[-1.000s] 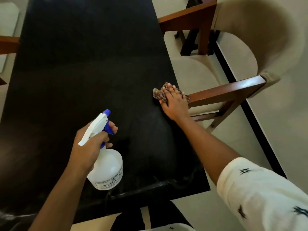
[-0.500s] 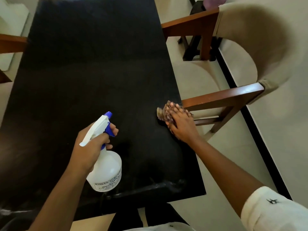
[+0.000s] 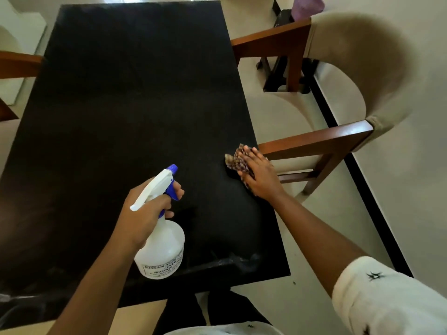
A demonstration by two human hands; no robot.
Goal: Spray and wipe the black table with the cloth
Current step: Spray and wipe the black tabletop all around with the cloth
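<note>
The black table (image 3: 125, 112) fills the left and middle of the view. My left hand (image 3: 142, 213) grips the neck of a white spray bottle (image 3: 162, 250) with a blue trigger and nozzle, held over the table's near part, nozzle pointing away from me. My right hand (image 3: 262, 176) presses flat on a brown patterned cloth (image 3: 235, 160) at the table's right edge. Most of the cloth is hidden under the palm; a corner sticks out to the left.
A wooden armchair with beige upholstery (image 3: 362, 76) stands close to the table's right edge, its near armrest (image 3: 314, 139) just beside my right hand. Another wooden armrest (image 3: 17, 64) pokes in at the left. Pale floor with a black strip (image 3: 362, 189) lies to the right.
My right hand has slid the cloth along the table's right edge towards me. The left hand and spray bottle have stayed almost still over the near part of the table.
</note>
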